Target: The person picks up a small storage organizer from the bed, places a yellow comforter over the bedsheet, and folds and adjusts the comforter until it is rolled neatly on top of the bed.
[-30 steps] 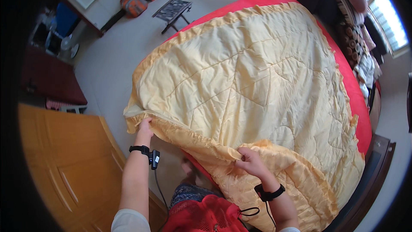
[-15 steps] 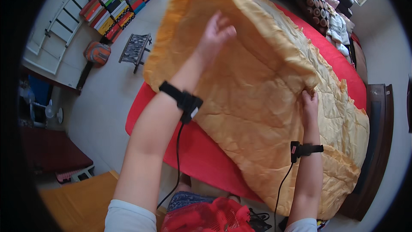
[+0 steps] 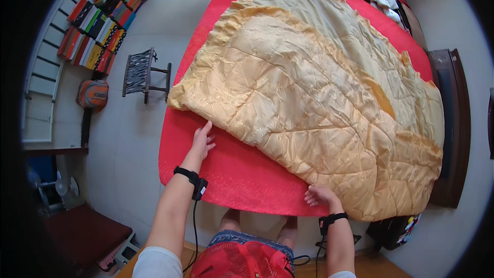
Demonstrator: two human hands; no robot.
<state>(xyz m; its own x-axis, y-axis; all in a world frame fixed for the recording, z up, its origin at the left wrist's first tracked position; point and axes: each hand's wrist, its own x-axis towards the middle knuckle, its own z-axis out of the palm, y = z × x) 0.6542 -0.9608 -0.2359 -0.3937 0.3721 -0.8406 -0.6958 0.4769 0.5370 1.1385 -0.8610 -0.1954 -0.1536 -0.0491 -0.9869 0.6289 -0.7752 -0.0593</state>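
Golden quilt (image 3: 288, 87), shiny and ruffled along its borders, lies across a bed (image 3: 247, 175) covered in red. Its near part is folded over, a patterned golden face resting on a paler yellow layer that shows toward the far side of the bed. A strip of red shows along the bed's near side, and from my remote seat I look down on it. Over the left part of that strip, my left hand (image 3: 202, 140) has its fingers spread, one stretched toward the quilt's edge; its grip is loose and empty, and I cannot tell whether the fingertip touches the cloth. My right hand (image 3: 320, 195) is above the bed's near edge, just beside the quilt, fingers parted and slightly curled, its grip slack with nothing in it. Black straps (image 3: 187, 175) carrying small devices circle both forearms. Left of the bed stand a low stool (image 3: 138, 76), an orange-and-grey backpack (image 3: 92, 94) and stacks of colourful boxes (image 3: 98, 36). A dark wooden panel (image 3: 453, 123) stands at the bed's right end.
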